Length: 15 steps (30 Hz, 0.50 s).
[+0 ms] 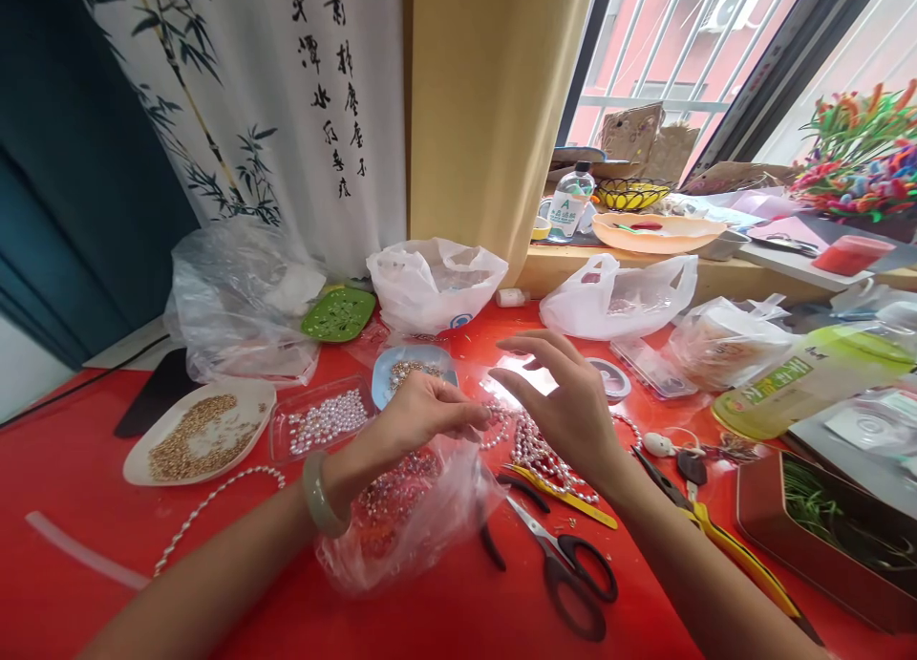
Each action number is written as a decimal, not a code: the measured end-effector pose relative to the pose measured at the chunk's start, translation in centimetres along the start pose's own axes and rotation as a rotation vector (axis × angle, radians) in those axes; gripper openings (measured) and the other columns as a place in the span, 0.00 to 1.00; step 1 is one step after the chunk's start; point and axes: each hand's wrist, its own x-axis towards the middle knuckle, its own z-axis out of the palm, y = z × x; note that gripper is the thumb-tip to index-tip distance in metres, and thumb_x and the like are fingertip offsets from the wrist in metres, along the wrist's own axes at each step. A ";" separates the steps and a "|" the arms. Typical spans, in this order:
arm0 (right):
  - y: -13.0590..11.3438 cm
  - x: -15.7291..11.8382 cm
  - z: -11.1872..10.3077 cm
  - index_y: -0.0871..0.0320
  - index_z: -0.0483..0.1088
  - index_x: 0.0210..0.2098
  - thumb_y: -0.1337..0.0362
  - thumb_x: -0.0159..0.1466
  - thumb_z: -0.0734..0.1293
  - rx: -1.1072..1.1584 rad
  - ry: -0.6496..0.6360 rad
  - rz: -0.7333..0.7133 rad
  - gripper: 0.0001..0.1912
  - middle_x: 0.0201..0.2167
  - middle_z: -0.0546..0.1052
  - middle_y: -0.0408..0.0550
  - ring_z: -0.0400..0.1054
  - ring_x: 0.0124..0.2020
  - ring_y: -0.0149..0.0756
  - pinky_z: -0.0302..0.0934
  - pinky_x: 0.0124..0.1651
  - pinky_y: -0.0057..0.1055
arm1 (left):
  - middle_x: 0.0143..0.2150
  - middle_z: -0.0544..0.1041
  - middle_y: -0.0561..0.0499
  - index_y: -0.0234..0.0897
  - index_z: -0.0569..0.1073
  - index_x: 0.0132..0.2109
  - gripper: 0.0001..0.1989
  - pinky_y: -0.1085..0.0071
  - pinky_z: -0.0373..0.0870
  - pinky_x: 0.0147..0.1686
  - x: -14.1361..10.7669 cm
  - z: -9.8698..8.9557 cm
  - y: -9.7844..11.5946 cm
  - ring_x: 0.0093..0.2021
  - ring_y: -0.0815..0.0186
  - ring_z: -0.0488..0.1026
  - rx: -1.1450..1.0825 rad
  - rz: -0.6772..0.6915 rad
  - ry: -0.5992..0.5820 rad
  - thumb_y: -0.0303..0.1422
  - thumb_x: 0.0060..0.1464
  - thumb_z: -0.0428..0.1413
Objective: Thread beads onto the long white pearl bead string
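Note:
My left hand (433,410), with a pale bangle on its wrist, is closed in a pinch above a clear plastic bag (422,536) of pinkish beads; what the fingertips hold is too small to name. To its right my right hand (559,393) is raised with thumb and fingers apart, nothing visible between them. Beneath the right hand lie strings of pearly beads (537,455). A blue dish (448,362) of small beads sits just behind my left hand. Black-handled scissors (565,564) and yellow tweezers (573,502) lie in front of the bead strings.
At the left are a white plate (258,421) of golden beads and a clear tray (279,440) of pearls. Pliers (752,555), a brown box (759,517) and a yellow-green bottle (774,388) are at the right. Plastic bags (437,268) line the back.

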 end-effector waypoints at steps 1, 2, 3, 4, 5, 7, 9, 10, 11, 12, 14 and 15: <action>-0.2 -0.1 -0.1 0.56 0.72 0.36 0.60 0.59 0.65 -0.071 0.013 -0.088 0.08 0.34 0.74 0.50 0.67 0.37 0.38 0.61 0.38 0.34 | 0.23 0.78 0.48 0.34 0.78 0.24 0.09 0.72 0.69 0.28 0.0 0.0 -0.1 0.24 0.67 0.73 0.010 0.009 0.004 0.37 0.41 0.62; -0.4 -0.1 -0.2 0.56 0.71 0.35 0.60 0.60 0.65 -0.140 -0.011 -0.162 0.07 0.33 0.74 0.50 0.66 0.37 0.38 0.60 0.37 0.34 | 0.23 0.78 0.48 0.34 0.78 0.25 0.09 0.72 0.69 0.28 0.0 0.0 -0.2 0.25 0.67 0.72 0.031 0.023 0.011 0.37 0.41 0.62; -0.7 -0.2 -0.3 0.55 0.71 0.34 0.61 0.61 0.64 -0.200 -0.059 -0.212 0.07 0.32 0.74 0.49 0.65 0.36 0.38 0.59 0.36 0.34 | 0.23 0.77 0.49 0.34 0.77 0.25 0.10 0.72 0.68 0.27 0.0 -0.1 -0.4 0.25 0.67 0.72 0.066 0.044 0.025 0.38 0.41 0.62; -0.9 -0.2 -0.4 0.55 0.71 0.34 0.61 0.61 0.63 -0.243 -0.128 -0.242 0.07 0.32 0.74 0.49 0.64 0.35 0.38 0.58 0.36 0.33 | 0.23 0.76 0.49 0.34 0.77 0.24 0.11 0.72 0.67 0.26 0.0 -0.1 -0.5 0.24 0.67 0.71 0.115 0.070 0.047 0.39 0.42 0.62; -1.1 -0.3 -0.6 0.56 0.71 0.33 0.62 0.62 0.62 -0.265 -0.200 -0.254 0.07 0.31 0.74 0.48 0.64 0.35 0.37 0.57 0.35 0.33 | 0.22 0.75 0.50 0.34 0.76 0.23 0.12 0.72 0.66 0.25 -0.1 -0.1 -0.6 0.24 0.67 0.70 0.174 0.103 0.072 0.40 0.42 0.61; -1.5 -0.3 -0.8 0.57 0.71 0.31 0.63 0.63 0.61 -0.265 -0.312 -0.240 0.08 0.31 0.74 0.48 0.64 0.33 0.35 0.55 0.36 0.31 | 0.21 0.74 0.52 0.33 0.75 0.23 0.14 0.72 0.64 0.25 -0.4 -0.1 -0.6 0.24 0.67 0.69 0.283 0.180 0.107 0.41 0.45 0.60; -1.7 -0.3 -0.9 0.58 0.69 0.30 0.64 0.64 0.60 -0.245 -0.400 -0.206 0.09 0.29 0.74 0.46 0.64 0.30 0.33 0.54 0.34 0.30 | 0.25 0.75 0.52 0.34 0.76 0.27 0.13 0.71 0.66 0.30 -0.6 0.1 -0.4 0.29 0.65 0.71 0.317 0.249 0.089 0.40 0.48 0.58; -1.8 -0.3 -1.0 0.59 0.68 0.32 0.64 0.65 0.59 -0.240 -0.440 -0.180 0.09 0.28 0.74 0.46 0.64 0.29 0.32 0.53 0.33 0.29 | 0.29 0.77 0.51 0.34 0.76 0.31 0.12 0.70 0.66 0.34 -0.7 0.2 -0.2 0.34 0.64 0.72 0.293 0.274 0.057 0.39 0.50 0.57; -1.8 -0.3 -1.1 0.59 0.67 0.34 0.64 0.65 0.58 -0.234 -0.479 -0.152 0.09 0.28 0.74 0.46 0.64 0.28 0.32 0.52 0.31 0.28 | 0.34 0.77 0.50 0.34 0.76 0.36 0.11 0.69 0.66 0.38 -0.7 0.3 -0.1 0.38 0.63 0.72 0.242 0.282 0.009 0.38 0.50 0.57; -1.8 -0.3 -1.2 0.59 0.66 0.36 0.65 0.65 0.57 -0.219 -0.524 -0.126 0.09 0.28 0.74 0.47 0.64 0.27 0.32 0.51 0.30 0.28 | 0.38 0.77 0.49 0.35 0.75 0.40 0.12 0.68 0.66 0.41 -0.7 0.4 0.0 0.41 0.62 0.71 0.176 0.275 -0.053 0.37 0.51 0.57; -1.8 -0.4 -1.4 0.59 0.64 0.39 0.66 0.66 0.54 -0.168 -0.615 -0.106 0.09 0.31 0.75 0.48 0.65 0.28 0.32 0.50 0.29 0.27 | 0.40 0.76 0.48 0.35 0.72 0.44 0.14 0.68 0.66 0.41 -0.6 0.4 0.1 0.43 0.62 0.71 0.036 0.225 -0.197 0.34 0.50 0.58; -1.9 -0.4 -1.5 0.59 0.64 0.40 0.67 0.66 0.54 -0.143 -0.656 -0.110 0.09 0.33 0.75 0.48 0.65 0.29 0.32 0.50 0.29 0.27 | 0.40 0.75 0.48 0.35 0.71 0.44 0.14 0.68 0.66 0.40 -0.5 0.3 0.0 0.42 0.62 0.71 -0.024 0.190 -0.263 0.33 0.49 0.59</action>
